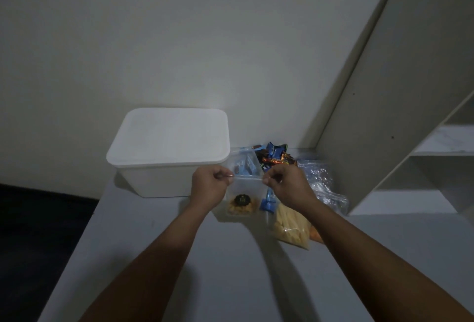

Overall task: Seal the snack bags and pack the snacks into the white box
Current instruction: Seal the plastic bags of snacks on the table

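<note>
Your left hand [209,188] and right hand [287,185] each pinch the top edge of the clear bag [243,193]; the lidded white box [169,147] sits at ten o'clock.

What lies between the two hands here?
In the head view, the top edge of a clear snack bag spans between the left hand and right hand; both pinch it.
</note>
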A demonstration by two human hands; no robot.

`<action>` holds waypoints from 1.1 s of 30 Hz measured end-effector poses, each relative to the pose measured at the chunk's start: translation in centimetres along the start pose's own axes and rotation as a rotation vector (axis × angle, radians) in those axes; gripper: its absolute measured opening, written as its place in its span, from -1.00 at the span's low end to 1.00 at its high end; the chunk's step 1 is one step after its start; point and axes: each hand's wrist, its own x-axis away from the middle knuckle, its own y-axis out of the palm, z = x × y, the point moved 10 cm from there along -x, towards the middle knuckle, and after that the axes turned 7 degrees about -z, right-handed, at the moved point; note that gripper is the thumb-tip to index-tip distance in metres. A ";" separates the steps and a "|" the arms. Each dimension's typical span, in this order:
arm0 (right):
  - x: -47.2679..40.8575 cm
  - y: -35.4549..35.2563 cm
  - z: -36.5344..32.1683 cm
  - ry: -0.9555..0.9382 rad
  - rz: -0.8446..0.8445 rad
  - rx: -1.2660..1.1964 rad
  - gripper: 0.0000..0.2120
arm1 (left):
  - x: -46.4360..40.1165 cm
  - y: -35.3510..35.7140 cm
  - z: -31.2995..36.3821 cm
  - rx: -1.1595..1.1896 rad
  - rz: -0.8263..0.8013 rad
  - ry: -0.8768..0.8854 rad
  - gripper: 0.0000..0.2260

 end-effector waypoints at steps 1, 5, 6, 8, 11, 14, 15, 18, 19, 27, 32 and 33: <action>0.0 -0.2 -0.3 -0.001 0.024 0.043 -0.95 | 0.0 -0.1 0.2 -0.010 0.004 0.001 -0.94; -0.3 -0.7 -1.2 0.003 0.080 0.115 -0.90 | -0.2 -0.4 1.1 -0.037 0.018 0.032 -0.92; -0.4 -0.8 -1.3 0.006 0.084 0.109 -0.89 | -0.2 -0.5 1.4 -0.031 0.012 0.049 -0.90; -0.4 -0.9 -1.7 0.000 0.079 0.083 -0.87 | -0.3 -0.7 2.0 -0.008 -0.012 0.091 -0.87; -0.4 -0.9 -2.3 -0.047 0.046 0.020 -0.87 | -0.2 -1.0 2.6 0.001 -0.029 0.131 -0.89; -0.2 -0.7 -3.0 -0.086 0.025 -0.005 -0.93 | -0.2 -1.1 2.8 -0.005 -0.007 0.128 -0.90; -0.2 -0.7 -3.2 -0.086 0.029 -0.004 -0.93 | -0.2 -1.1 2.9 -0.007 0.000 0.123 -0.91; -0.4 -0.9 -3.3 -0.067 0.069 -0.032 -0.90 | -0.3 -1.0 3.2 0.013 -0.022 0.141 -0.93; -0.5 -1.0 -3.3 -0.064 0.082 -0.036 -0.90 | -0.3 -0.9 3.4 0.027 -0.046 0.153 -0.94; -0.5 -0.9 -4.9 -0.106 0.042 -0.051 -0.95 | -0.7 -1.1 4.1 -0.028 -0.030 0.199 -0.92; -0.5 -1.1 -5.6 -0.103 0.076 -0.066 -0.97 | -0.4 -0.8 4.8 -0.030 -0.032 0.224 -0.94; -0.6 -1.2 -5.5 -0.089 0.078 -0.066 -0.97 | -0.4 -0.7 4.9 -0.008 -0.052 0.219 -0.95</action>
